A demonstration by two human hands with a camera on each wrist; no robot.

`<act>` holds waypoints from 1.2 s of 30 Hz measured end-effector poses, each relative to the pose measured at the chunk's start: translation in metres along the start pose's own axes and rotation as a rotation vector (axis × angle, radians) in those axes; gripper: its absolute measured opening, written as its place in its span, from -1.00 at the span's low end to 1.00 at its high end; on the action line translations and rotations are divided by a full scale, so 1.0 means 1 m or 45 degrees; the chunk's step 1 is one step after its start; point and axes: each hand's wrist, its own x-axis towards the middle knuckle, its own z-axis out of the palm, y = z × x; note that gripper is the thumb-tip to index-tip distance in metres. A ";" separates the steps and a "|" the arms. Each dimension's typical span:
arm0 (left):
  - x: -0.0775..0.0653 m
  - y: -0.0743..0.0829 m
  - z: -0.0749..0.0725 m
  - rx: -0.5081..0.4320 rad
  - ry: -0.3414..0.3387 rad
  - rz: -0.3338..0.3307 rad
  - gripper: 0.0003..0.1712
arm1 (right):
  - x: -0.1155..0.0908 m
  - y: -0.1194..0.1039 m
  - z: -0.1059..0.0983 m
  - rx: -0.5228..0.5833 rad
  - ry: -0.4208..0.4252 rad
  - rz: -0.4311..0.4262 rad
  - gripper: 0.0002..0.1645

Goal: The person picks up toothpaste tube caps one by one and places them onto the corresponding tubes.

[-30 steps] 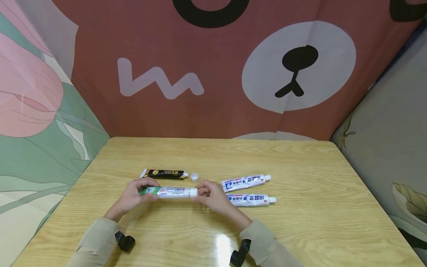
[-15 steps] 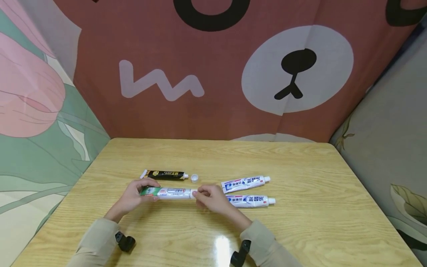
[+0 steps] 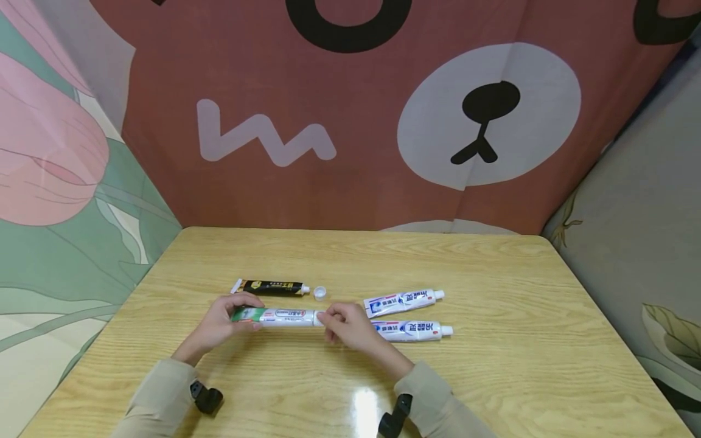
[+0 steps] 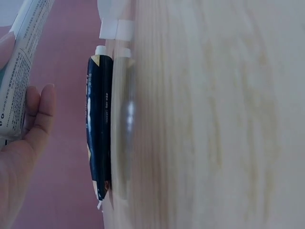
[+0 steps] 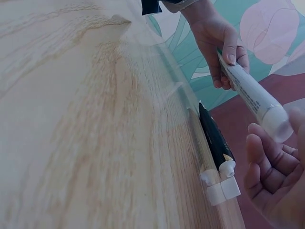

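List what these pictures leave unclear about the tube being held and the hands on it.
- Head view: the held tube's cap end is covered by the right hand.
- Right wrist view: that cap end is blurred.
- Left wrist view: the left hand and the tube are cut by the edge.
- Tube print: too small.

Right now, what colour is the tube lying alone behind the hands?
Black toothpaste tube with a white nozzle, clearest in the head view.

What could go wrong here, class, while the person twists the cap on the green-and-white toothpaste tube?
1. The left hand grips the green-and-white toothpaste tube; squeezing may push paste out at the cap end.
2. The right hand works beside the loose white cap of the black tube; a knock may roll it away.
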 end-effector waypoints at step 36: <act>0.004 0.010 0.002 -0.016 -0.005 -0.018 -0.66 | -0.001 -0.001 -0.011 -0.075 -0.053 -0.010 -0.67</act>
